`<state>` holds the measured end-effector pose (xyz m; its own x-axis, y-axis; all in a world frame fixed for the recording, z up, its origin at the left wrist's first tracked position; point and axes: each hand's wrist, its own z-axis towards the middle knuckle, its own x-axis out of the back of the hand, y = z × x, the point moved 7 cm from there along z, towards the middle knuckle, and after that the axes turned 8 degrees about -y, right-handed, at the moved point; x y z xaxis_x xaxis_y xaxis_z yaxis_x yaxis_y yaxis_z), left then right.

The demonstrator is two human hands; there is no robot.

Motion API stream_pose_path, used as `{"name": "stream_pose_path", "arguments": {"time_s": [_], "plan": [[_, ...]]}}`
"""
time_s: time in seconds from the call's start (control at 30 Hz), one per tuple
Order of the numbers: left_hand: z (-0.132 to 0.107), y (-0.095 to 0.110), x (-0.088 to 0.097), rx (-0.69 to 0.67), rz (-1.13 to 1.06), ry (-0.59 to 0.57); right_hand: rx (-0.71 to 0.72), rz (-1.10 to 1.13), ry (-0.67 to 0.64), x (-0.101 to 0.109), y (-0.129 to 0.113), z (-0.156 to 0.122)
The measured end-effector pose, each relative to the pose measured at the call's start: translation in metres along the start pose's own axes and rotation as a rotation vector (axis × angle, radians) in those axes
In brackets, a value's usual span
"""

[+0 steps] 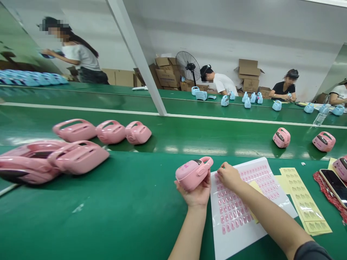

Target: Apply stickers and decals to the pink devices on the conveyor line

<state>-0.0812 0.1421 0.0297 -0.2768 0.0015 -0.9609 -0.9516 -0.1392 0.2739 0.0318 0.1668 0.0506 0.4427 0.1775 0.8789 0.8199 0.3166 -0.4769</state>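
Observation:
In my left hand rests a pink plastic case with a carry handle, tilted, its fingers wrapped under and behind it. Small darker pink marks show on the case's upper face. My right hand is on the upper left part of a white sheet of pink oval stickers; its fingertips are pinched together at the sheet, and whatever may be between them is too small to see. A yellowish strip of stickers lies right of the sheet, partly over another yellow piece.
Several pink cases stand at the left, others at the right. A phone lies on red material at the right edge. Across the green bench, people handle blue cases. A slanted white post rises mid-bench.

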Motion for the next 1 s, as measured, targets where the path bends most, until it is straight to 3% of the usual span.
{"name": "stream_pose_path", "arguments": {"time_s": [0.13,0.3,0.4,0.57,0.8,1.0], "plan": [[-0.005,-0.008,-0.006,0.077,-0.028,-0.058,-0.031,0.098,0.055,-0.001,0.007,-0.001],[-0.012,-0.023,-0.013,0.149,-0.059,-0.129,-0.027,0.902,0.315,0.038,0.019,-0.027],[-0.018,-0.037,-0.012,0.198,-0.077,-0.105,0.046,1.129,0.364,0.055,0.008,-0.044],[-0.029,-0.056,-0.014,0.277,-0.108,-0.076,-0.032,1.043,0.350,0.060,-0.006,-0.059],[-0.035,-0.062,-0.014,0.334,-0.157,0.003,-0.047,0.972,0.336,0.060,-0.001,-0.061],[-0.035,-0.063,-0.014,0.351,-0.163,-0.069,-0.043,0.874,0.380,0.063,-0.004,-0.063]]}}
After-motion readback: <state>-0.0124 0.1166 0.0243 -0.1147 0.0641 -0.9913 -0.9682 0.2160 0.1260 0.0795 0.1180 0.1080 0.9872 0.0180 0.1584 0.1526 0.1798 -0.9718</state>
